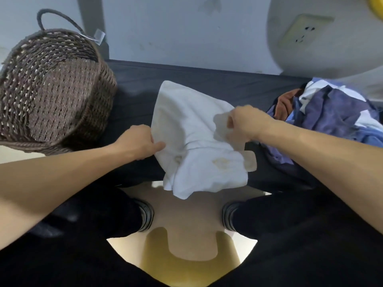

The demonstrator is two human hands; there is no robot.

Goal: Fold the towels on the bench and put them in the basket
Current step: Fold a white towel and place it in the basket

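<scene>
A white towel (192, 129) lies rumpled across the middle of the dark surface (134, 83), its near end hanging over the front edge toward the person's legs, with a few faint yellowish stains on the lower part; the left hand (138, 142) grips the towel's left edge, fingers curled around the fabric and thumb lying on top; the right hand (245, 123) pinches a raised fold at the towel's right side, fingers bent tightly on the cloth, lifting it slightly off the surface; the two hands are apart, one at each side of the towel; a brown woven basket (51, 90) with a dark loop handle stands at the left end of the surface, just beside the towel but not touching it, its inside not visible; at the right end a heap of other towels (331, 112), blue, purple, white and orange, sits bunched together near the right forearm; a wall socket (302, 31) shows on the pale wall behind
</scene>
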